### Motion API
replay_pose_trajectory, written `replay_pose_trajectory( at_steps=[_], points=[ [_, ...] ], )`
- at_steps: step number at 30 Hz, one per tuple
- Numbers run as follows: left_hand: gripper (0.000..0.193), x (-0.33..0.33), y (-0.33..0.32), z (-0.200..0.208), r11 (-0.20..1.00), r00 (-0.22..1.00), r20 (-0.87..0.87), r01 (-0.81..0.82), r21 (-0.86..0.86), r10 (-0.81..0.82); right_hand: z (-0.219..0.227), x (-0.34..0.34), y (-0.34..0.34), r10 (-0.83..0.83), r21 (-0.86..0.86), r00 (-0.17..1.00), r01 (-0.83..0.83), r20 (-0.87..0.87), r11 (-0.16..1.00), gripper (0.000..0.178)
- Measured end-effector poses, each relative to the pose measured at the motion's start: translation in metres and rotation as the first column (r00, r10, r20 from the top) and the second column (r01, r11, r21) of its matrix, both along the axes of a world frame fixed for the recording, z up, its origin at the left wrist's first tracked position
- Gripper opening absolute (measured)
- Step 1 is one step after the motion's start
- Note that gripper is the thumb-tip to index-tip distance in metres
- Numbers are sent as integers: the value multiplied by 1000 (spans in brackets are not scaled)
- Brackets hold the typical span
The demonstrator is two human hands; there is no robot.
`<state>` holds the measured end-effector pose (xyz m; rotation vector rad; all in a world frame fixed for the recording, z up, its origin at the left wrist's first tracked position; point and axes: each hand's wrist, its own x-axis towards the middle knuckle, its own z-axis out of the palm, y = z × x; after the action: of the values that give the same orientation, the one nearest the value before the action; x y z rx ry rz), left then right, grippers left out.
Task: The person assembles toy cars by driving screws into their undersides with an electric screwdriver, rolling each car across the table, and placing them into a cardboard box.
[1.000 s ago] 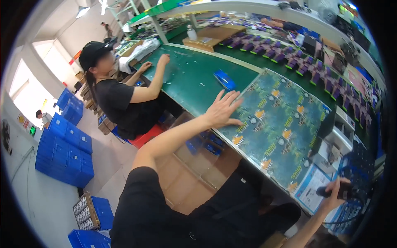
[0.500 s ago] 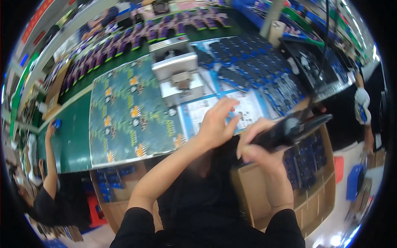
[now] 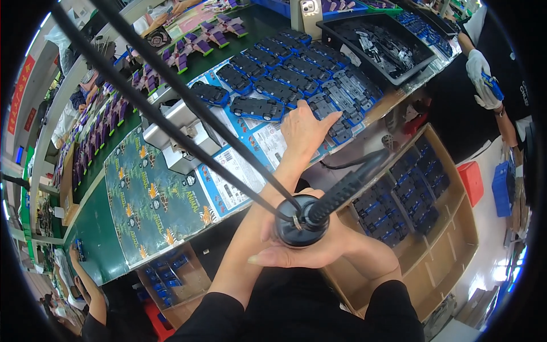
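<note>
My right hand (image 3: pixel 319 251) is wrapped round a black corded electric screwdriver (image 3: pixel 299 231), seen from its round cord end in front of my body. A thick ribbed cable and two dark cords run up from that end. My left hand (image 3: pixel 305 132) reaches over the table with thumb and forefinger spread, beside the rows of toy cars. Upside-down blue toy cars with black undersides (image 3: pixel 279 81) lie in front of its fingertips. Its thumb is at the edge of several cars with grey undersides (image 3: pixel 345 97); whether it touches one I cannot tell.
A silver metal fixture (image 3: pixel 185 139) stands on the table, partly behind the cords. A black bin of parts (image 3: pixel 379 48) is at the far right. Partitioned cardboard boxes (image 3: pixel 450 251) with blue cars stand below the table edge. A co-worker's gloved hand (image 3: pixel 481 77) holds a blue piece.
My left hand has moved forward and right to the cars. The screwdriver in my right hand has swung leftward, its cord end now facing up. The view has turned right.
</note>
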<state>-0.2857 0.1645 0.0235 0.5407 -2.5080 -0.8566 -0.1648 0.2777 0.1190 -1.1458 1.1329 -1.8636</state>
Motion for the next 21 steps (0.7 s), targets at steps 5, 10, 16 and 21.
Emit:
replay_pose_trajectory(
  at_steps=[5, 10, 16, 21],
  points=[
    [66, 0, 12, -38, 873, 960, -278, 120, 472, 18, 0, 5, 3, -92, 104, 993, 99, -68, 990, 30],
    [48, 99, -28, 8, 370, 859, -511, 471, 801, 12, 2, 7, 23, -236, 80, 970, 231, 62, 970, 26],
    [29, 242, -133, 20, 107, 821, -362, 353, 930, 441, 13, -23, -44, -343, -363, 935, 350, 85, 864, 20],
    [30, 271, -161, -11, 266, 856, -341, 250, 931, 389, 19, -26, -164, -457, -434, 879, 467, 135, 771, 10]
  ],
)
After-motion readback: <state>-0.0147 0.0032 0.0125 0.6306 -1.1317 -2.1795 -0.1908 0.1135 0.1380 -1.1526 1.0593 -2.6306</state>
